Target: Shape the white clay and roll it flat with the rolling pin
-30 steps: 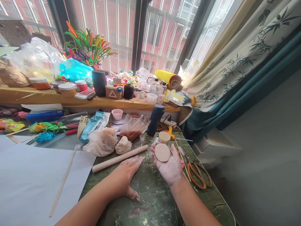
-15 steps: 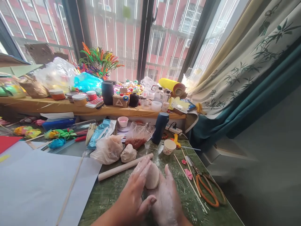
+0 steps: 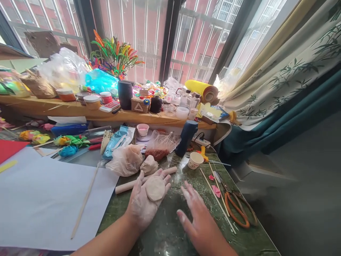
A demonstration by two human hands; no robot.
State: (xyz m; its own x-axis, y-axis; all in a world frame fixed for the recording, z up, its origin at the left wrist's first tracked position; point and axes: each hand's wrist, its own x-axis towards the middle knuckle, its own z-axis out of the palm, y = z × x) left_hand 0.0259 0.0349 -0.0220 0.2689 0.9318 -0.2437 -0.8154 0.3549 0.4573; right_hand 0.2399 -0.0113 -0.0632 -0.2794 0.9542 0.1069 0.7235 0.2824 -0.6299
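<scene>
While the left hand (image 3: pixel 142 209) is held palm up over the table (image 3: pixel 165 236), its fingers are extended and unclenched, a pale clay disc (image 3: pixel 155 188) lying on them and the palm. Right hand (image 3: pixel 196 217) empty, fingers loosely spread, nearer the table's right edge. Disc looks flattened and rounded, so shaping seems well along; the lump (image 3: pixel 149 165) towards the far edge, beyond the rod (image 3: pixel 125 187), appears unworked
</scene>
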